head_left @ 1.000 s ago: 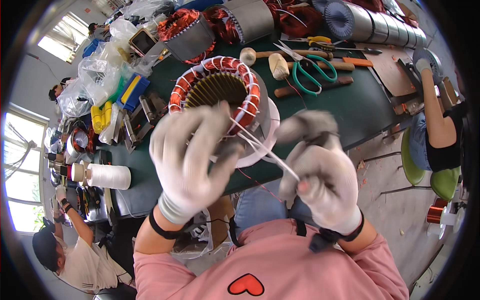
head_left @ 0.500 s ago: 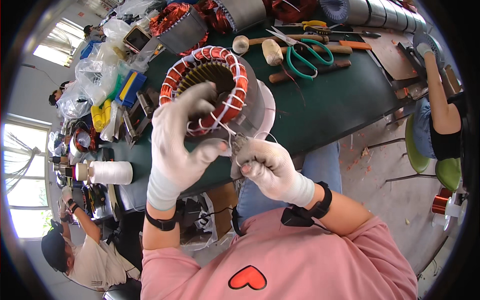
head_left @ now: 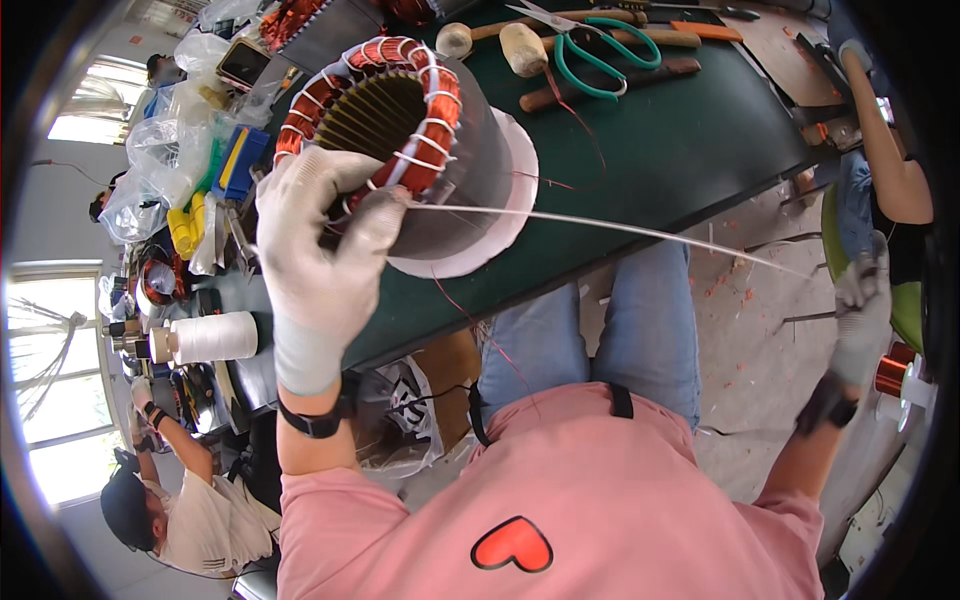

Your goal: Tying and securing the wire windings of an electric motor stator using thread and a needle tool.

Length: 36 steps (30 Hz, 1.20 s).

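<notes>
A motor stator (head_left: 400,130) with copper windings laced in white cord stands on a white disc on the green table (head_left: 680,150). My left hand (head_left: 320,250), in a white glove, presses on the stator's near rim where the cord leaves the winding. A white cord (head_left: 620,228) runs taut from there out to the right. My right hand (head_left: 865,310), also gloved, is stretched far to the right over the floor and grips the cord's end together with a thin metal tool.
Green-handled scissors (head_left: 600,50), wooden mallets (head_left: 525,45) and other tools lie at the table's far side. A white cord spool (head_left: 210,337) and plastic bags (head_left: 170,150) sit left. One person (head_left: 170,510) sits lower left, another person's arm (head_left: 885,150) is at right.
My right hand has swung from beside the stator far out to the right, pulling the white cord taut. My left hand stays on the stator's rim.
</notes>
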Each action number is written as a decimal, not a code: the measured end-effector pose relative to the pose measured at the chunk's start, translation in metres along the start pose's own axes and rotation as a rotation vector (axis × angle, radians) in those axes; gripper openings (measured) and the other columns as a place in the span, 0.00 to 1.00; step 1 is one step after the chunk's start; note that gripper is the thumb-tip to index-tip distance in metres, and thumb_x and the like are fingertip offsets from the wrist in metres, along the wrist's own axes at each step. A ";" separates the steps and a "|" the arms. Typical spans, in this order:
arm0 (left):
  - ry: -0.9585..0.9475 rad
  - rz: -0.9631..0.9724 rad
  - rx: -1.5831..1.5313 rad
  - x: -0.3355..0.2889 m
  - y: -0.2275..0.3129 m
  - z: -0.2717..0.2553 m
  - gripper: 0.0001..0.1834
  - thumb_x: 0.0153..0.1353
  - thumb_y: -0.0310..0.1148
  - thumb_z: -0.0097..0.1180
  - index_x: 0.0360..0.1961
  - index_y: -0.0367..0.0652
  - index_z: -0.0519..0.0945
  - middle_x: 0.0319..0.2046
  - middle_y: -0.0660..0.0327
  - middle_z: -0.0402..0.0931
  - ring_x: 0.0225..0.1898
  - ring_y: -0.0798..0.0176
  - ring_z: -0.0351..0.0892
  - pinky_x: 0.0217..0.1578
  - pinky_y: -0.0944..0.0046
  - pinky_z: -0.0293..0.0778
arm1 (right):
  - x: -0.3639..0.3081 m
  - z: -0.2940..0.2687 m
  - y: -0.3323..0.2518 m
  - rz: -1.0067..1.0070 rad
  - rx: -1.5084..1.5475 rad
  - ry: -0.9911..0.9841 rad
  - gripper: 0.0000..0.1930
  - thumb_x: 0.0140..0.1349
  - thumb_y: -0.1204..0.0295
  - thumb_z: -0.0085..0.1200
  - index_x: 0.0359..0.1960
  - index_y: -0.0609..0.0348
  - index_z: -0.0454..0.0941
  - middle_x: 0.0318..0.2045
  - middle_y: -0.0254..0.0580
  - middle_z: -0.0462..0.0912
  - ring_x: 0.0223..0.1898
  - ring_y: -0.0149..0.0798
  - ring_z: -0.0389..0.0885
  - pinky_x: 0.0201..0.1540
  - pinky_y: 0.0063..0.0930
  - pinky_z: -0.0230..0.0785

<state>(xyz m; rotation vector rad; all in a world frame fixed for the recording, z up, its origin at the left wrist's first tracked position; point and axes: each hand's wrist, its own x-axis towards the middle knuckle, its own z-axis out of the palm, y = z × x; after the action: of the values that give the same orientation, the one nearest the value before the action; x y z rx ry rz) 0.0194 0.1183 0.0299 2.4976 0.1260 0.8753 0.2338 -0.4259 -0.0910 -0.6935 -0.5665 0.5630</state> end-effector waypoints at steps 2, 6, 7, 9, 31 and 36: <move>0.001 -0.012 0.031 0.000 0.003 0.006 0.08 0.55 0.30 0.65 0.31 0.38 0.80 0.28 0.58 0.77 0.32 0.56 0.74 0.38 0.58 0.67 | 0.041 0.073 0.057 -0.083 -0.415 0.436 0.20 0.74 0.68 0.46 0.64 0.62 0.72 0.41 0.33 0.74 0.31 0.26 0.69 0.32 0.20 0.62; -0.022 0.009 0.044 -0.003 -0.001 0.004 0.11 0.57 0.35 0.66 0.31 0.37 0.80 0.27 0.58 0.76 0.32 0.55 0.74 0.39 0.58 0.67 | 0.103 0.179 0.122 0.289 -0.810 0.633 0.18 0.73 0.69 0.48 0.60 0.61 0.76 0.31 0.28 0.77 0.24 0.17 0.64 0.24 0.14 0.54; -0.023 -0.003 0.007 -0.004 -0.004 0.003 0.13 0.57 0.37 0.67 0.31 0.38 0.80 0.28 0.59 0.77 0.33 0.55 0.74 0.41 0.58 0.67 | 0.117 0.201 0.130 0.346 -0.695 0.420 0.15 0.73 0.69 0.46 0.56 0.60 0.77 0.26 0.27 0.73 0.24 0.18 0.62 0.25 0.15 0.54; -0.029 0.004 0.014 -0.004 -0.006 0.003 0.13 0.57 0.37 0.67 0.32 0.38 0.80 0.28 0.59 0.77 0.33 0.56 0.74 0.41 0.58 0.67 | 0.139 0.220 0.156 0.202 -0.686 0.188 0.10 0.73 0.73 0.43 0.50 0.60 0.75 0.25 0.27 0.69 0.23 0.20 0.62 0.26 0.17 0.54; 0.066 -0.038 -0.094 -0.005 -0.008 0.010 0.19 0.51 0.33 0.69 0.46 0.43 0.86 0.31 0.62 0.81 0.34 0.63 0.77 0.42 0.62 0.71 | 0.237 0.249 0.161 -0.714 -1.529 -0.288 0.10 0.53 0.78 0.61 0.38 0.53 0.86 0.36 0.45 0.79 0.37 0.50 0.80 0.39 0.38 0.74; 0.066 -0.157 -0.208 -0.005 0.001 0.010 0.17 0.52 0.27 0.68 0.45 0.41 0.84 0.34 0.63 0.80 0.35 0.68 0.77 0.41 0.66 0.73 | 0.251 0.245 0.174 -0.738 -1.432 -0.379 0.11 0.57 0.76 0.59 0.42 0.54 0.84 0.37 0.43 0.79 0.39 0.49 0.82 0.40 0.36 0.75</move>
<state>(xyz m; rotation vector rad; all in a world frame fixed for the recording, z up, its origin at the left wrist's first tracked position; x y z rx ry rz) 0.0220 0.1124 0.0206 2.2348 0.2374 0.8592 0.2049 -0.0492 0.0126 -1.6062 -1.5267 -0.5479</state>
